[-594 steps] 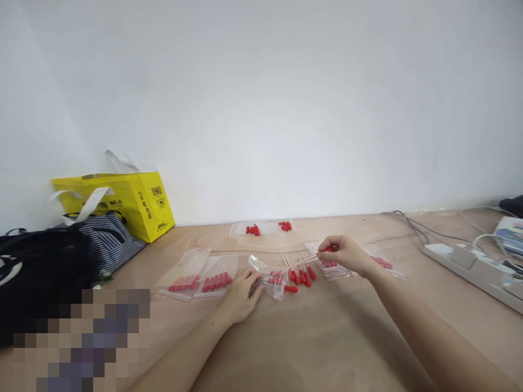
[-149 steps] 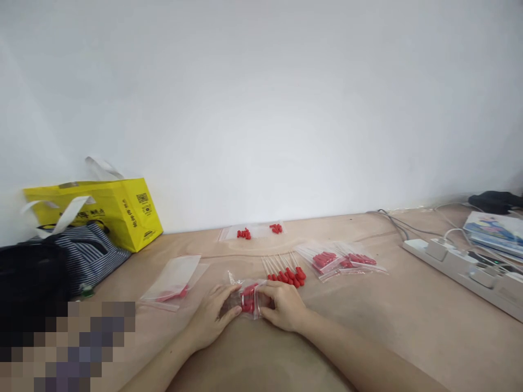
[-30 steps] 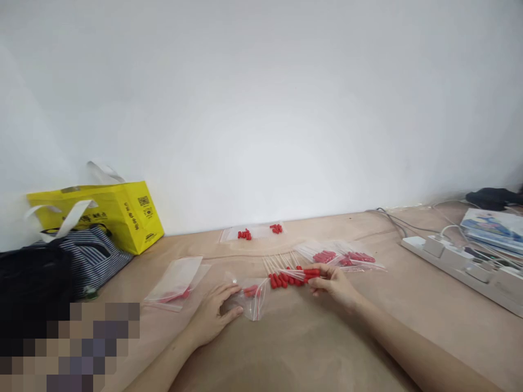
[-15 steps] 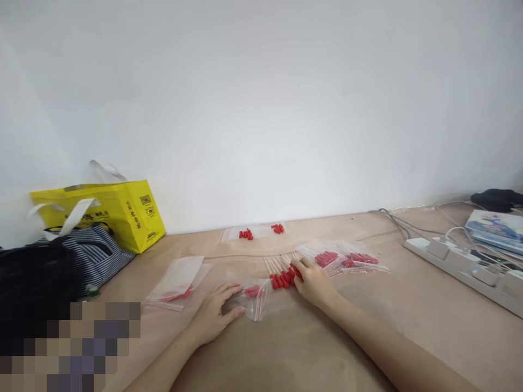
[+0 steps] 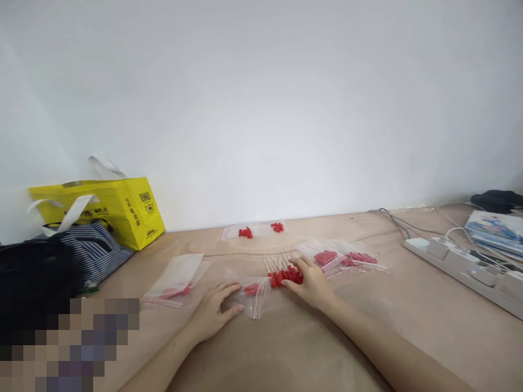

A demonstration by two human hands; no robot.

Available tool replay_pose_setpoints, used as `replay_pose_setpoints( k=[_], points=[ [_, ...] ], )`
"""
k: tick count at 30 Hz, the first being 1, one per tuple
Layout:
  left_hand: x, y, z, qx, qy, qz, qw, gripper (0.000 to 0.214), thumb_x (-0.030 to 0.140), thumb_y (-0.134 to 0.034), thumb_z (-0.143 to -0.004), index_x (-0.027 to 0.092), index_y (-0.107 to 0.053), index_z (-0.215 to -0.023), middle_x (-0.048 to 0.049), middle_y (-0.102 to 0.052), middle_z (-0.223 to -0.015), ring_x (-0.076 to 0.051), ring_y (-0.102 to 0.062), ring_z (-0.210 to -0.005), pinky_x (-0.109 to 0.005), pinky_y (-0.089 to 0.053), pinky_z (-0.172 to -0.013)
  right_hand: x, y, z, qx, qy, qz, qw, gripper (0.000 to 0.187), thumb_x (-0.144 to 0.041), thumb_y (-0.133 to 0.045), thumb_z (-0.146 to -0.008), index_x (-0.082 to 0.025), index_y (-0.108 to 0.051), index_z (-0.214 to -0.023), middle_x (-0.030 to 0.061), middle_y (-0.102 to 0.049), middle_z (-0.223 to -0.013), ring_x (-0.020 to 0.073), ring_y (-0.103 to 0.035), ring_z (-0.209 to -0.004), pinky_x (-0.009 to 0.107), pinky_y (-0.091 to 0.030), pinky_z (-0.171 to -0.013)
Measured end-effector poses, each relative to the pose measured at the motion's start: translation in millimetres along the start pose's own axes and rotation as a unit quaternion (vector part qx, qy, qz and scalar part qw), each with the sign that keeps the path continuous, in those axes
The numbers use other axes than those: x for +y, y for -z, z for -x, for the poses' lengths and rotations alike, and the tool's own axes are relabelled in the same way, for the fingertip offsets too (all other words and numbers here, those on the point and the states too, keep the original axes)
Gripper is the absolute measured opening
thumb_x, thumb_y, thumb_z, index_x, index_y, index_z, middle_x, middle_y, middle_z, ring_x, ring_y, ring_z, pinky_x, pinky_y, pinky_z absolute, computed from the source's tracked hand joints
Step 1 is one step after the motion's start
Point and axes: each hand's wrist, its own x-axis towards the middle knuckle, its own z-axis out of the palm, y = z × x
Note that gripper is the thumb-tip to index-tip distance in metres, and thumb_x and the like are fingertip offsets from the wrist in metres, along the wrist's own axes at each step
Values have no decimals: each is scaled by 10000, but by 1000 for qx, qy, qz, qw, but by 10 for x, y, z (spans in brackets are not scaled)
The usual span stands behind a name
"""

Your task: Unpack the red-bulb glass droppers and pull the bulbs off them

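My left hand (image 5: 214, 310) lies on the table with fingers and thumb apart, its fingertips on the edge of a clear zip bag (image 5: 257, 309) that holds a few red pieces (image 5: 252, 289). Just right of that bag, a row of thin pale sticks with thick red ends (image 5: 279, 277) is fanned out, red ends toward me. Over the right part of this row is my right hand (image 5: 312, 284), thumb and fingers apart around the red ends. It covers some of the sticks. Beyond it lie clear bags with red-ended sticks (image 5: 326, 257).
At left are more clear bags (image 5: 180, 272), a yellow shopping bag (image 5: 139, 212) and a striped bag (image 5: 98, 253). Against the wall lies a flat bag with red pieces (image 5: 245, 232). A white power strip (image 5: 457, 272) with cables and some books (image 5: 496, 228) are at right.
My right thumb has come out to the left, away from the fingers, over the red ends. The right hand has shifted slightly; my left hand stays by the zip bag.
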Motion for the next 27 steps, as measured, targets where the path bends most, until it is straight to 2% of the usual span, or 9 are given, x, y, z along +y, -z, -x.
replay_pose_setpoints(
  k=[6, 10, 15, 18, 23, 27],
  points=[
    [21, 12, 8, 2, 7, 2, 1000, 409, 414, -520, -738, 220, -554, -1097, -63, -538, -1179, -227, -466, -1100, -393, -358, -946, 25, 51, 59, -5, 40, 16, 999, 296, -276, -621, -651, -196, -569, -931, 40, -532, -842, 181, -506, -800, 297, -411, -698],
    [16, 10, 6, 2, 4, 2, 1000, 411, 408, -523, -735, 209, -558, -1094, -70, -539, -1177, -227, -471, -1094, -385, -360, -945, 64, 42, 64, 6, 43, 44, 998, 139, -265, -551, -726, -201, -601, -839, 36, -541, -777, 173, -496, -764, 295, -385, -694],
    [-3, -2, 7, 13, -4, 11, 1000, 405, 421, -532, -730, 228, -560, -1085, -64, -544, -1170, -232, -473, -1088, -399, -367, -935, 87, 78, 65, 51, 2, 77, 996, 191, -355, -511, -762, -192, -610, -752, 42, -546, -731, 178, -493, -732, 303, -358, -687],
    [-6, -2, 10, 11, -7, 10, 1000, 400, 418, -524, -739, 221, -552, -1086, -67, -544, -1167, -231, -470, -1087, -406, -361, -938, 27, 101, 76, 57, 10, 71, 996, 201, -359, -504, -763, -184, -601, -748, 45, -547, -745, 173, -488, -734, 298, -353, -691],
    [8, 1, 14, 19, -35, 26, 999, 296, 369, -525, -745, 224, -577, -998, -52, -583, -1092, -211, -507, -1030, -370, -392, -907, -192, 32, 136, 6, 91, 45, 995, 143, -242, -473, -776, -204, -611, -783, 36, -560, -748, 161, -477, -738, 298, -341, -709],
    [26, 1, 21, 24, -39, 27, 999, 277, 362, -528, -747, 222, -575, -981, -48, -581, -1089, -203, -511, -1022, -352, -391, -902, -393, -93, 177, -49, 138, 31, 989, 140, -175, -483, -756, -209, -618, -742, 24, -551, -704, 150, -460, -715, 280, -346, -698]
  ],
)
